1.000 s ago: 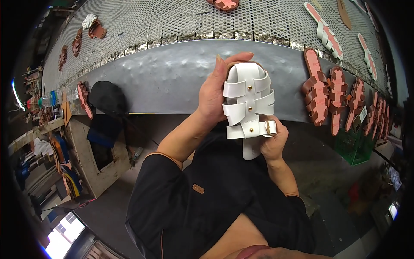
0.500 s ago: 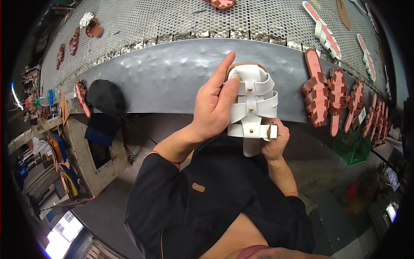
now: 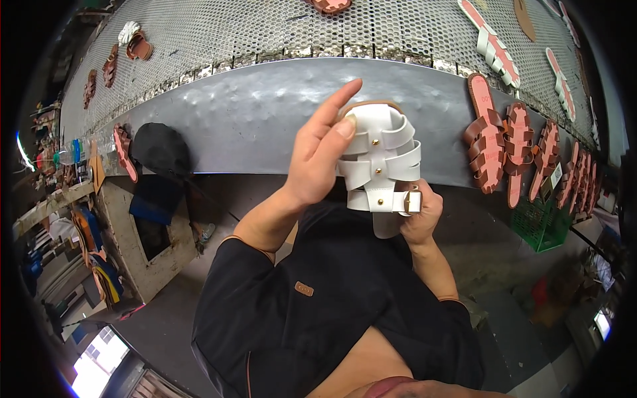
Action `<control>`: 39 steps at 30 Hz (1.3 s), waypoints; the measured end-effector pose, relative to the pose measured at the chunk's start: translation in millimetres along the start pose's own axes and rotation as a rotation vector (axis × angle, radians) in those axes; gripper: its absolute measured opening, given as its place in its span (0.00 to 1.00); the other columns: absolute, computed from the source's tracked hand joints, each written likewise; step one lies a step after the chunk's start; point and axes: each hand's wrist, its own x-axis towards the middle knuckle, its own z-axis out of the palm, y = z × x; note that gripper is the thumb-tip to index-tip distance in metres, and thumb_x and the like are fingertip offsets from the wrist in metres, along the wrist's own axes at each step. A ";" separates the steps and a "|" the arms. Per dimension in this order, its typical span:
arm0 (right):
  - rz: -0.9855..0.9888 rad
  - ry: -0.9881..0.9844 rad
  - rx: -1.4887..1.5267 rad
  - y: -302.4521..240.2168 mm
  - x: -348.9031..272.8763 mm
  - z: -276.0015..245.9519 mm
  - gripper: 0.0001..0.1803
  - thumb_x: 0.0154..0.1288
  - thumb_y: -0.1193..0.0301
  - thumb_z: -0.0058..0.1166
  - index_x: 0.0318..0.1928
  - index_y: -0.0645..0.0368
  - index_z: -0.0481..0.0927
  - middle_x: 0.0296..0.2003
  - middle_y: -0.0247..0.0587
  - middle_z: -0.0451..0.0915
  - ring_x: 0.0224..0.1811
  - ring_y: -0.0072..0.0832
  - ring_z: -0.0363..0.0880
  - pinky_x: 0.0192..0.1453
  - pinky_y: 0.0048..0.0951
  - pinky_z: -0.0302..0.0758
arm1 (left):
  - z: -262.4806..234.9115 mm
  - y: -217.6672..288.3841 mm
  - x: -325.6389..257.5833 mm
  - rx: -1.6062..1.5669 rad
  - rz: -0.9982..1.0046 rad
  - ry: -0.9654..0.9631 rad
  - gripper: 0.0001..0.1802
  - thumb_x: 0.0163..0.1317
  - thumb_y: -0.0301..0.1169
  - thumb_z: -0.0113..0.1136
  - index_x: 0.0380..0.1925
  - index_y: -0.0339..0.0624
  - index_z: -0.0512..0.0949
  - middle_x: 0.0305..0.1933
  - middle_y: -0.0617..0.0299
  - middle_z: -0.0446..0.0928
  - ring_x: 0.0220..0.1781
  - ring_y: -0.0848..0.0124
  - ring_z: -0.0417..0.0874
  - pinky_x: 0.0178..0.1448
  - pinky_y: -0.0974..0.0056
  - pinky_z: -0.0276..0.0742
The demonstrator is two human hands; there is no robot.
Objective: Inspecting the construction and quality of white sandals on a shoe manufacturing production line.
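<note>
Item held: white strappy sandal (image 3: 383,162), woven straps with small gold studs and a buckle at its near end, tan sole rim showing at the far end; raised in mid-scene above the person's lap.
Left hand (image 3: 320,156): laid against the sandal's left side, fingers extended and together, thumb tip pressing the far-left strap.
Right hand (image 3: 418,215): beneath the sandal's near end, fingers curled and clamped around the heel portion by the buckle.
Far edge: curved grey metal rim (image 3: 252,119) of a perforated mesh conveyor (image 3: 265,30), just beyond the sandal.
Right: brown woven sandals (image 3: 514,149) leaning in a row along the rim; green basket (image 3: 544,229) below them.
Left: black cap (image 3: 162,149) against the rim; cluttered workbench (image 3: 60,199) further left.
Open room: bare floor to the near left of the lap.
</note>
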 end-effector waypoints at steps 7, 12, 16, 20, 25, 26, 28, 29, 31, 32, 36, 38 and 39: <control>0.003 -0.116 -0.082 -13.9 6.6 -8.6 0.08 0.69 0.72 0.63 0.38 0.66 0.83 0.24 0.43 0.85 0.25 0.29 0.85 0.32 0.27 0.77 | -8.7 25.4 7.5 0.332 -0.144 -0.066 0.17 0.71 0.31 0.67 0.55 0.32 0.81 0.46 0.59 0.87 0.43 0.78 0.85 0.47 0.70 0.82; -0.023 -0.132 -0.030 -13.5 7.1 -11.2 0.09 0.65 0.71 0.67 0.37 0.65 0.83 0.25 0.43 0.85 0.25 0.31 0.87 0.33 0.27 0.79 | -15.6 23.4 3.6 0.466 -0.093 -0.073 0.16 0.71 0.32 0.67 0.52 0.31 0.82 0.45 0.60 0.87 0.42 0.79 0.84 0.46 0.71 0.81; 0.033 -0.145 -0.010 -15.4 8.2 -15.6 0.08 0.64 0.72 0.67 0.37 0.65 0.84 0.25 0.43 0.86 0.26 0.30 0.87 0.33 0.27 0.79 | -16.4 21.7 6.2 0.458 -0.138 -0.069 0.17 0.70 0.28 0.66 0.55 0.30 0.81 0.45 0.60 0.86 0.42 0.79 0.83 0.45 0.73 0.78; 0.155 -0.207 -0.013 -22.3 15.6 -20.3 0.04 0.66 0.76 0.63 0.37 0.65 0.84 0.26 0.44 0.86 0.27 0.28 0.87 0.34 0.27 0.78 | -10.1 32.0 15.8 0.370 -0.243 -0.106 0.16 0.71 0.30 0.65 0.54 0.31 0.82 0.44 0.62 0.86 0.41 0.80 0.83 0.45 0.74 0.77; 0.261 -0.354 0.059 -9.5 30.0 -23.5 0.11 0.66 0.77 0.63 0.47 0.65 0.83 0.36 0.43 0.88 0.37 0.23 0.86 0.42 0.28 0.80 | -37.3 14.6 28.7 0.729 -0.113 -0.047 0.13 0.72 0.31 0.64 0.48 0.33 0.86 0.40 0.62 0.86 0.41 0.80 0.82 0.45 0.72 0.77; 0.320 -0.336 0.201 -4.5 35.3 -26.4 0.15 0.66 0.77 0.64 0.53 0.65 0.81 0.41 0.43 0.88 0.40 0.24 0.86 0.45 0.28 0.81 | -51.7 4.1 33.8 0.602 -0.044 0.036 0.14 0.72 0.34 0.64 0.47 0.32 0.85 0.41 0.61 0.87 0.39 0.78 0.84 0.44 0.71 0.79; 0.337 -0.227 0.394 15.1 53.4 -37.3 0.23 0.66 0.76 0.66 0.60 0.66 0.76 0.46 0.41 0.86 0.42 0.25 0.85 0.47 0.28 0.82 | -71.8 -9.5 44.0 0.332 -0.026 0.145 0.14 0.72 0.33 0.63 0.48 0.31 0.83 0.42 0.60 0.87 0.39 0.77 0.85 0.44 0.70 0.80; 0.295 -0.137 0.440 27.2 67.6 -42.0 0.26 0.67 0.75 0.67 0.62 0.66 0.74 0.48 0.40 0.85 0.42 0.26 0.85 0.47 0.27 0.82 | -78.2 -13.1 49.3 0.059 -0.013 0.265 0.14 0.73 0.32 0.62 0.48 0.30 0.82 0.43 0.59 0.87 0.39 0.75 0.86 0.44 0.70 0.81; 0.367 0.209 0.529 33.8 96.9 -46.0 0.25 0.67 0.76 0.66 0.62 0.66 0.74 0.44 0.38 0.85 0.41 0.22 0.84 0.44 0.23 0.82 | -83.7 -17.2 50.2 0.036 -0.079 0.203 0.12 0.72 0.28 0.61 0.50 0.30 0.80 0.45 0.56 0.87 0.41 0.73 0.87 0.46 0.69 0.83; 0.353 0.279 0.548 36.1 114.3 -48.2 0.24 0.68 0.75 0.66 0.61 0.66 0.74 0.44 0.37 0.85 0.40 0.21 0.84 0.42 0.22 0.81 | -86.0 -23.5 46.9 0.147 -0.222 0.104 0.13 0.70 0.26 0.62 0.51 0.31 0.80 0.44 0.56 0.87 0.41 0.73 0.87 0.48 0.69 0.83; 0.218 0.304 0.262 43.5 166.3 -44.7 0.27 0.66 0.63 0.71 0.58 0.66 0.78 0.43 0.37 0.86 0.40 0.21 0.84 0.42 0.25 0.80 | -87.3 -64.0 24.9 0.319 -0.358 -0.130 0.15 0.60 0.17 0.67 0.46 0.36 0.76 0.45 0.59 0.83 0.48 0.73 0.85 0.52 0.67 0.83; 0.173 0.265 0.180 27.5 181.2 -36.3 0.31 0.63 0.59 0.73 0.59 0.66 0.78 0.42 0.38 0.86 0.41 0.24 0.84 0.45 0.27 0.81 | -75.6 -80.3 7.5 0.386 -0.320 -0.159 0.16 0.59 0.16 0.67 0.44 0.36 0.73 0.46 0.58 0.81 0.50 0.72 0.85 0.57 0.65 0.84; 0.128 0.241 0.033 20.9 187.4 -30.4 0.35 0.60 0.57 0.74 0.60 0.66 0.77 0.43 0.42 0.86 0.43 0.30 0.86 0.48 0.31 0.82 | -71.6 -87.0 2.5 0.418 -0.311 -0.177 0.17 0.59 0.16 0.67 0.44 0.36 0.71 0.47 0.58 0.81 0.51 0.72 0.85 0.59 0.64 0.84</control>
